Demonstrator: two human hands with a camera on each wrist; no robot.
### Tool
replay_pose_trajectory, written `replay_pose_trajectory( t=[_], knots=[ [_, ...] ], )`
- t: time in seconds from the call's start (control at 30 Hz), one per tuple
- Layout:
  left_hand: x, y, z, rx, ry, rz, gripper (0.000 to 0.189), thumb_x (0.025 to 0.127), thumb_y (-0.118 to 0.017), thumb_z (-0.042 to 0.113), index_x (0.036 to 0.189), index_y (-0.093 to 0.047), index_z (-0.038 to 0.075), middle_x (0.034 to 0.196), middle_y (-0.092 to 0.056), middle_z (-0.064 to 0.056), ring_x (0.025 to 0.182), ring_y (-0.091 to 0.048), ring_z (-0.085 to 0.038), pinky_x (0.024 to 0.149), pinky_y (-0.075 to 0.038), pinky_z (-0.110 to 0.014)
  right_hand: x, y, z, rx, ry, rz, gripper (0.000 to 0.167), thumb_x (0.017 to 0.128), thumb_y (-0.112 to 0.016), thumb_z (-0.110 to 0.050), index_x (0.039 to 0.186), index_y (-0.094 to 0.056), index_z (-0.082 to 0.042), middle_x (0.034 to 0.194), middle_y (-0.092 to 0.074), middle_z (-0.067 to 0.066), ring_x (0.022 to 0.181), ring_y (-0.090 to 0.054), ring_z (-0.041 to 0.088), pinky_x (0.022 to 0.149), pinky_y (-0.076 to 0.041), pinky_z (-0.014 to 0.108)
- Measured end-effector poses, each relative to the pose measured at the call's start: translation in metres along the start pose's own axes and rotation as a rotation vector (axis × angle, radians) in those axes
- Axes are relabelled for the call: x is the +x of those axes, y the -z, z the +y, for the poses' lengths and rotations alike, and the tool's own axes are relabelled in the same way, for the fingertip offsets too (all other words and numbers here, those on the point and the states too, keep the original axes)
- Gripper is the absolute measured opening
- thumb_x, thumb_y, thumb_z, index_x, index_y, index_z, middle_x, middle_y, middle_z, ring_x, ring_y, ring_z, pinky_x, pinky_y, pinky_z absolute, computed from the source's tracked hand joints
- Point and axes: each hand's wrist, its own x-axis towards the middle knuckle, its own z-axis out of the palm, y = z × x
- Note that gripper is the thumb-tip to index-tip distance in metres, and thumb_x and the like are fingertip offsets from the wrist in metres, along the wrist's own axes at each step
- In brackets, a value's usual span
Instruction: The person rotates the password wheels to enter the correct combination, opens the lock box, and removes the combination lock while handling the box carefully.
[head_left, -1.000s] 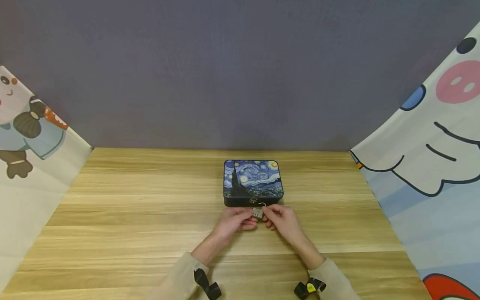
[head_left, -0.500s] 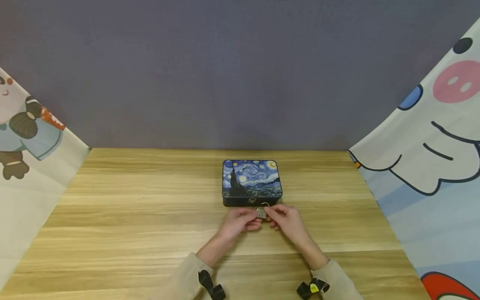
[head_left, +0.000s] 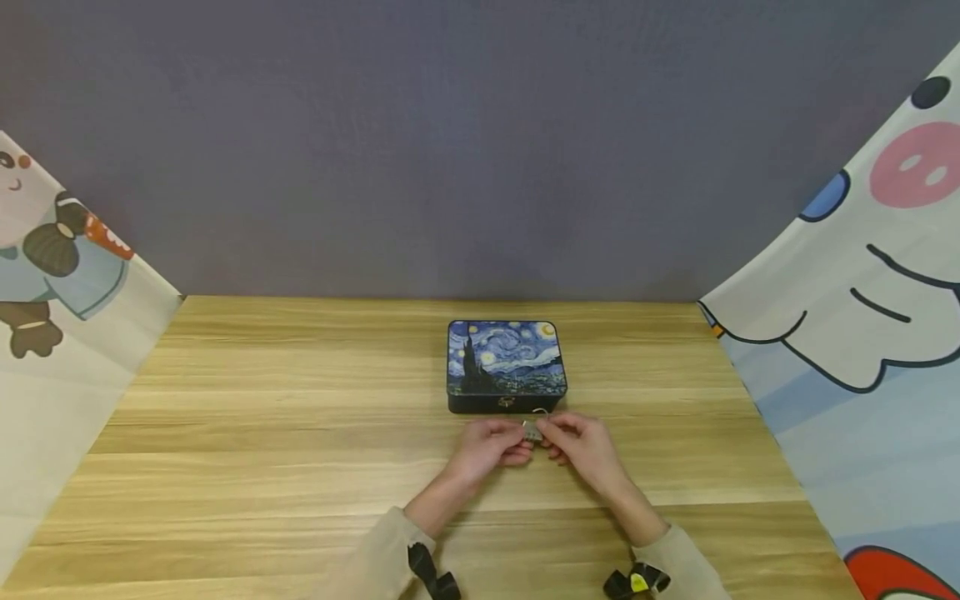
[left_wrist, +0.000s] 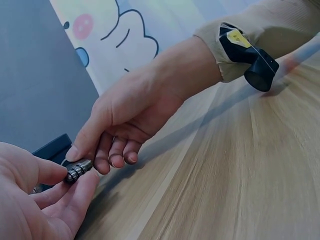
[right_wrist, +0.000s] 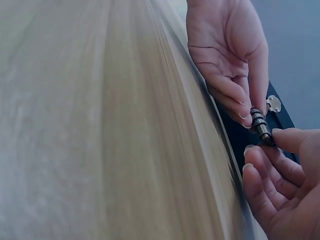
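A small metal combination padlock (head_left: 532, 432) is held between both hands, just in front of a dark tin box (head_left: 506, 358) with a starry-night picture on its lid. My left hand (head_left: 483, 448) pinches the padlock's left end between thumb and fingers. At its other end, my right hand (head_left: 585, 446) pinches it with thumb and forefinger. The number dials (left_wrist: 78, 170) show in the left wrist view, between the fingertips of both hands. The shackle (head_left: 542, 411) sticks up past the right fingertips, toward the box. On the box's front a metal latch (right_wrist: 273, 104) is visible.
The box's lid is down. It stands on a wood-grain table (head_left: 262, 433) near a grey back wall (head_left: 450, 167). Cartoon-printed curtains (head_left: 862, 333) border the table at both sides. A black wrist camera (head_left: 637, 581) is strapped to each sleeve.
Both hands, with the padlock between them, have shifted a little to the right along the box's front. The pinch of both hands on it persists, and the box stays put.
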Motion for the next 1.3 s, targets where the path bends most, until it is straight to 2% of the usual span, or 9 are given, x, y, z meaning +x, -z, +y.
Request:
replay_pose_trajectory(
  t=[0.43,0.63,0.8,1.1,1.3],
  knots=[
    [-0.003,-0.007,0.001,0.044,0.014,-0.005,0.032,0.1,-0.063,0.005,0.122,-0.063,-0.018,0.106,-0.072,-0.03,0.088,-0.075,-0.021,0.082,-0.066,-0.029,0.0,0.011,0.009,0.006,0.014,-0.003,0.022,0.099,-0.071,-0.015,0.103,-0.075,0.007,0.082,-0.072,0.011,0.065,-0.068,0.015,0.058,-0.063,0.026],
    [-0.003,-0.007,0.0,0.052,0.012,-0.006,0.033,0.1,-0.064,0.005,0.124,-0.063,-0.017,0.107,-0.072,-0.03,0.088,-0.075,-0.02,0.084,-0.065,-0.029,0.0,0.014,0.012,0.005,-0.001,-0.001,0.023,0.099,-0.071,-0.015,0.104,-0.074,0.007,0.081,-0.072,0.011,0.065,-0.067,0.014,0.058,-0.062,0.025],
    [-0.002,-0.008,0.001,0.072,-0.002,-0.005,0.035,0.1,-0.064,0.007,0.126,-0.063,-0.016,0.114,-0.071,-0.029,0.094,-0.075,-0.025,0.088,-0.065,-0.031,-0.001,0.017,0.012,-0.008,0.003,0.008,0.022,0.098,-0.072,-0.015,0.103,-0.075,0.007,0.081,-0.072,0.01,0.064,-0.067,0.013,0.057,-0.062,0.025],
    [-0.001,-0.01,-0.001,0.081,-0.001,-0.064,0.04,0.1,-0.065,0.008,0.132,-0.059,-0.015,0.124,-0.069,-0.025,0.102,-0.073,-0.028,0.094,-0.063,-0.032,-0.001,0.023,0.014,-0.023,0.002,0.019,0.023,0.099,-0.071,-0.014,0.105,-0.074,0.008,0.081,-0.073,0.011,0.065,-0.067,0.012,0.058,-0.063,0.025],
    [0.0,-0.01,-0.003,0.099,0.0,-0.089,0.041,0.1,-0.066,0.009,0.132,-0.059,-0.015,0.124,-0.069,-0.025,0.103,-0.073,-0.027,0.095,-0.062,-0.031,0.0,0.026,0.016,-0.021,0.001,0.026,0.023,0.099,-0.071,-0.015,0.105,-0.075,0.008,0.08,-0.073,0.011,0.064,-0.066,0.012,0.058,-0.063,0.025]
  ],
)
